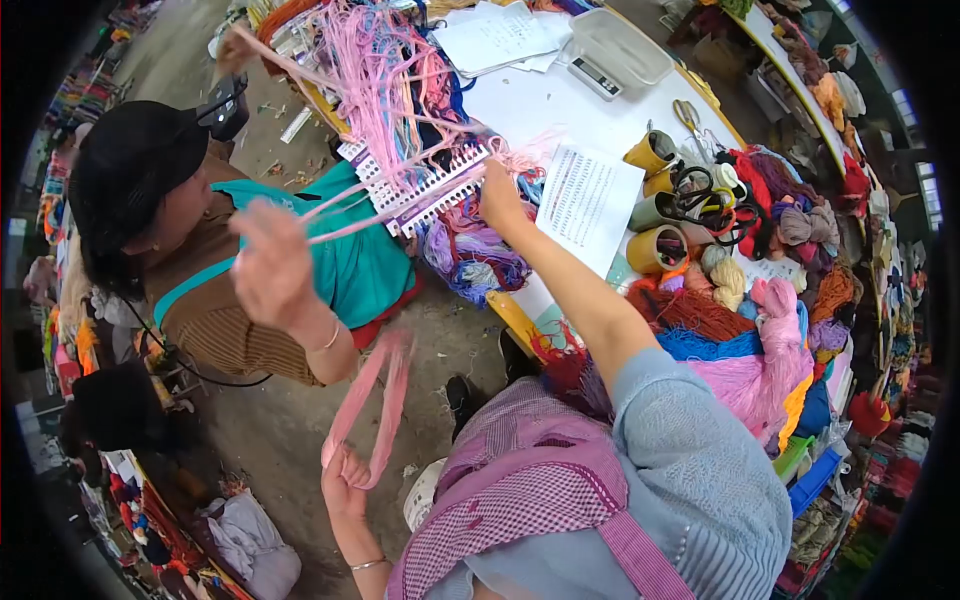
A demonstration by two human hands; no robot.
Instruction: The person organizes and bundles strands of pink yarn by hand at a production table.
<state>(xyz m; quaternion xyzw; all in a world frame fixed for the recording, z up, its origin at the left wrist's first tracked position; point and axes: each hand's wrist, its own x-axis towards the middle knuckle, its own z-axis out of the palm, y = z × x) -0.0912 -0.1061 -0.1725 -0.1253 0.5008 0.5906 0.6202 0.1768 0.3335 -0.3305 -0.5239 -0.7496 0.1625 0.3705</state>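
Note:
In the head view, my left hand [345, 482] is closed around a loop of pink yarn [372, 400], which hangs in the air above the floor. My right hand [503, 197] reaches over the table and pinches pink strands at the end of a white-and-purple card with punched holes [432, 204]. Taut pink strands run from there across the card to a co-worker's blurred hand [275, 262]. A second card [372, 178] lies beside it, partly under a heap of pink and blue yarn [365, 75]. Exactly what my right fingertips touch is partly hidden.
The co-worker in a black cap [140, 170] stands at the left. On the table [520, 105] are a printed sheet [590, 205], a digital scale [595, 78] with a clear tray, scissors [688, 115], cups [655, 250] and colourful yarn skeins [730, 365].

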